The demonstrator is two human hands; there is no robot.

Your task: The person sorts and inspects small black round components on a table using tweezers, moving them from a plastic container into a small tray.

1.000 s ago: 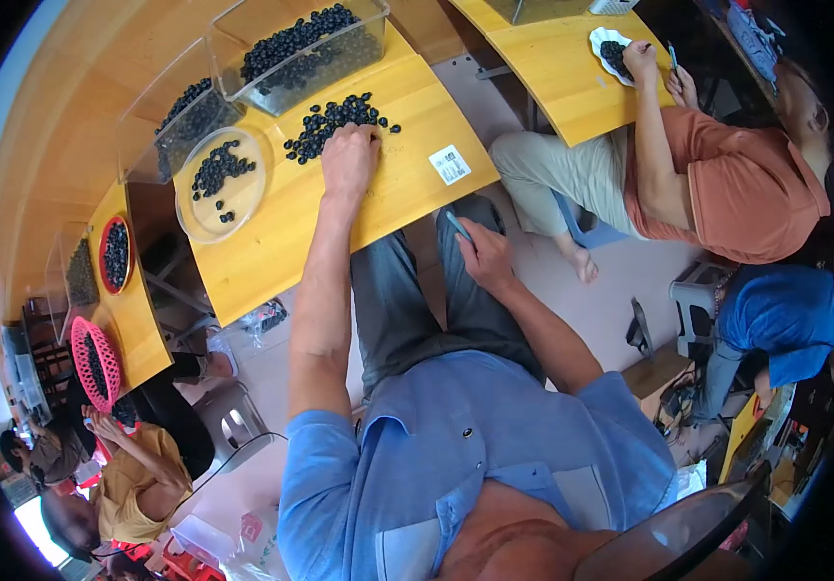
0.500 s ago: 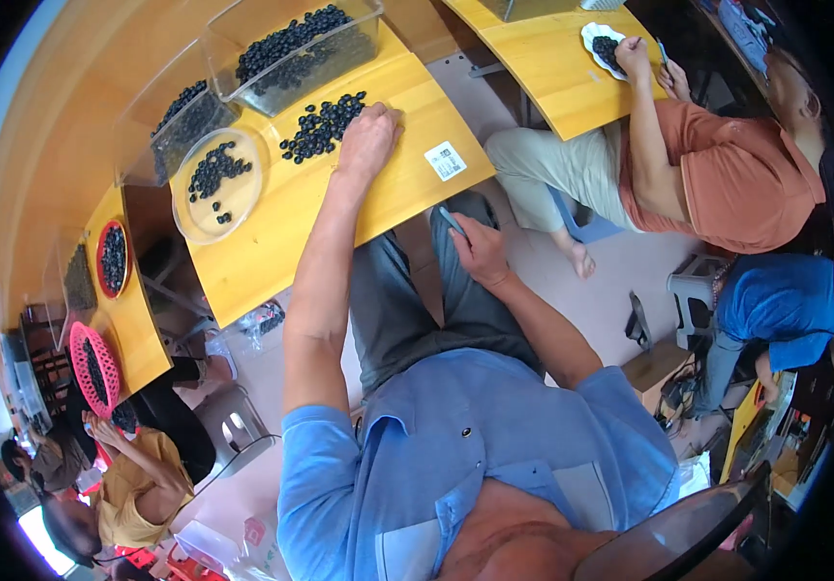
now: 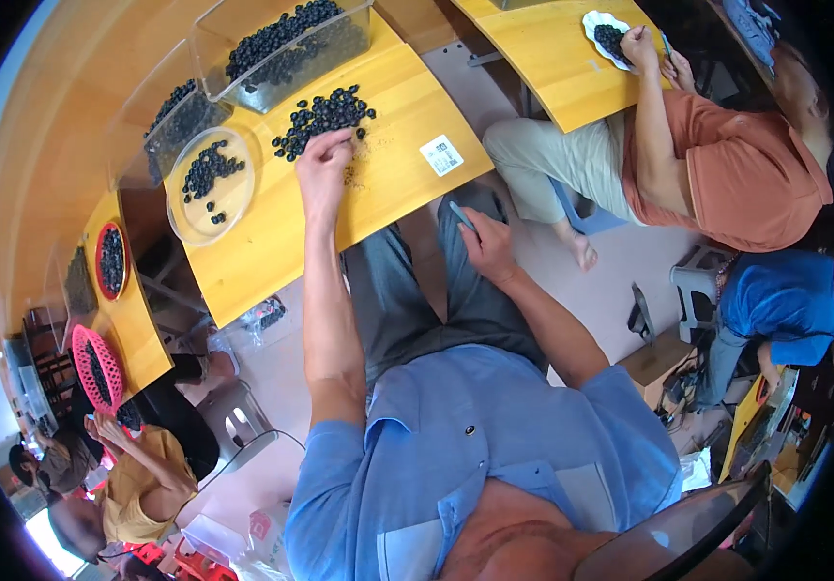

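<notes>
A loose pile of small round black pieces (image 3: 316, 118), perhaps nuts or fruit, lies on the yellow table (image 3: 397, 116). Against the near edge of this pile is my left hand (image 3: 324, 172), its fingers curled together. Whatever they may pinch is hidden. My right hand (image 3: 489, 247), low over my right thigh, is closed round a slim grey-blue handled tool (image 3: 462, 215), whose kind I cannot make out. Brown crumbs (image 3: 357, 172) are scattered beside my left hand. To the left stands a round clear tray (image 3: 177, 198) with more black pieces in it.
Two clear bins (image 3: 286, 85) (image 3: 136, 145) of black pieces stand at the table's far left. A white printed label (image 3: 442, 155) lies on the right. Co-workers (image 3: 727, 174) (image 3: 151, 474) sit on both sides, one by a pink basket (image 3: 97, 368).
My left hand has come nearer and left, from the pile's right side to its near edge. The crumbs it covered now show. My right hand has shifted slightly right, still holding the tool.
</notes>
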